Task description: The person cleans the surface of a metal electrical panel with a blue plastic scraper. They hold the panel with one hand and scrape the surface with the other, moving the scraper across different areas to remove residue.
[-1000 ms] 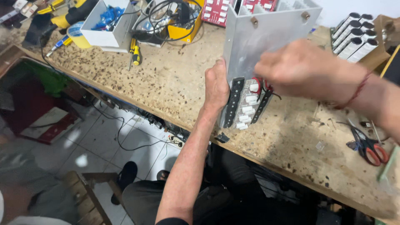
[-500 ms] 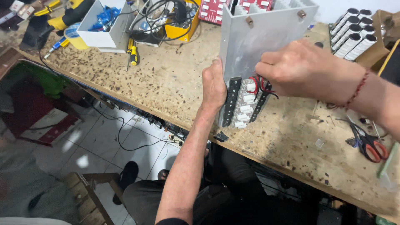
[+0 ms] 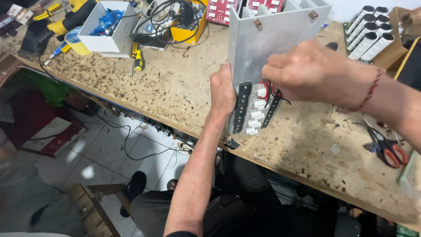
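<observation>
A grey metal chassis panel (image 3: 263,48) stands upright on the speckled workbench (image 3: 175,87), with a circuit board (image 3: 256,112) of white connectors and black strips at its lower end. My left hand (image 3: 222,90) grips the panel's left edge. My right hand (image 3: 313,72) is curled over the panel's front near the red and black wires (image 3: 271,90) by the board; what its fingertips pinch is hidden.
A white box (image 3: 105,27) of blue parts, a yellow-handled screwdriver (image 3: 137,56), a yellow box with cables (image 3: 180,19) and red boards (image 3: 221,9) sit at the back. Cylindrical cells (image 3: 368,33) lie at right, red-handled scissors (image 3: 386,147) near the front right edge.
My right hand has shifted slightly down and left across the panel toward the wires. My left hand stays on the panel's edge.
</observation>
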